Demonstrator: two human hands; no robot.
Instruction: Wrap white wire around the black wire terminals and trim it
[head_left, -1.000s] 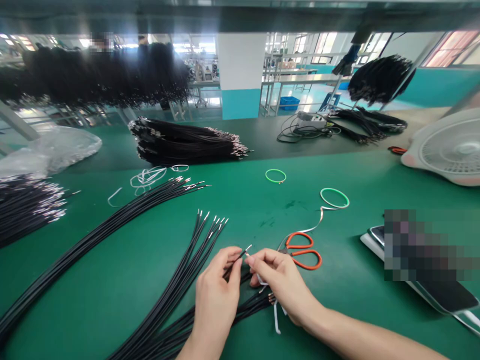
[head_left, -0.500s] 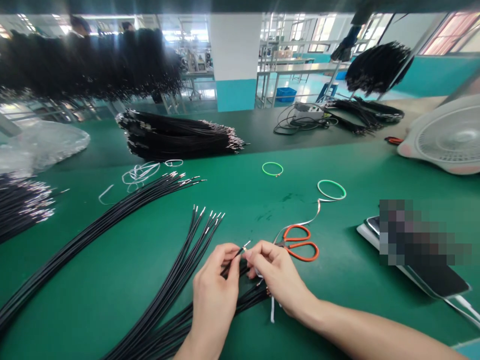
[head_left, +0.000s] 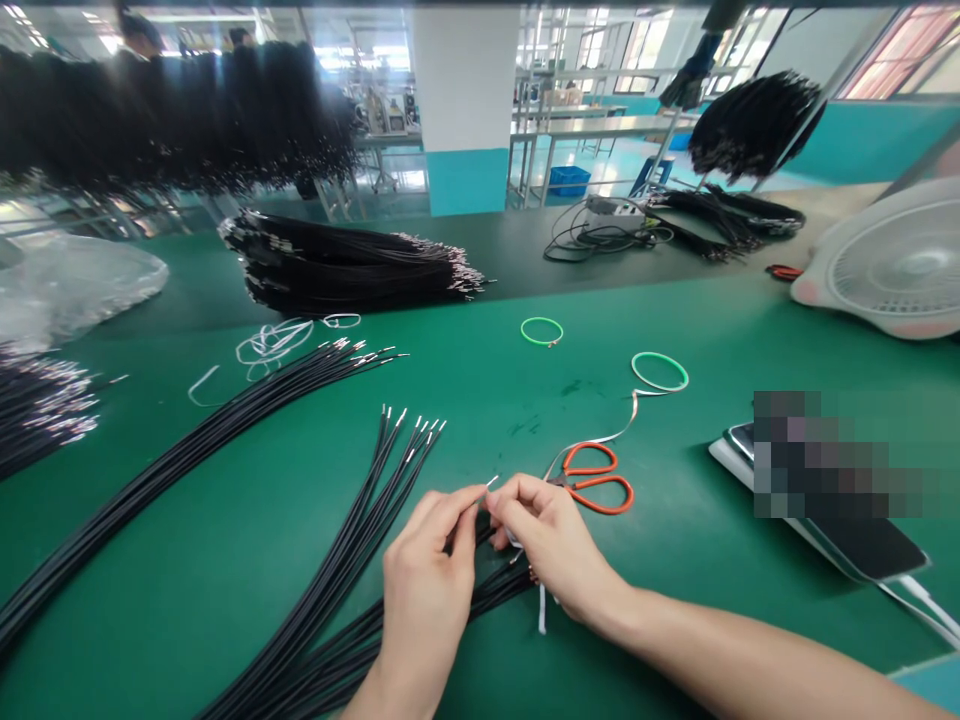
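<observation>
My left hand [head_left: 431,575] pinches a black cable between thumb and forefinger, its bare metal tip [head_left: 492,481] poking out past the fingertips. My right hand [head_left: 555,535] is closed beside it, thumb and forefinger pressed together close to that tip. A narrow white strip [head_left: 542,610] is tucked in the right hand and dangles below the palm. Under both hands runs a bunch of black cables [head_left: 495,590]. Left of them lies another bunch [head_left: 352,530] with silvery ends. Orange-handled scissors [head_left: 600,480] rest just beyond the right hand, blades partly hidden.
A long cable bundle [head_left: 195,435] and tangled white strips [head_left: 274,342] lie left. Thick cable bundles [head_left: 345,265] sit at the back. Green rings [head_left: 541,332], a phone [head_left: 847,520] on a stand and a white fan [head_left: 900,260] are to the right.
The whole view has shifted slightly. My left forefinger now covers more of the cable end, with the metal tip still showing. Both hands keep their pinch.
</observation>
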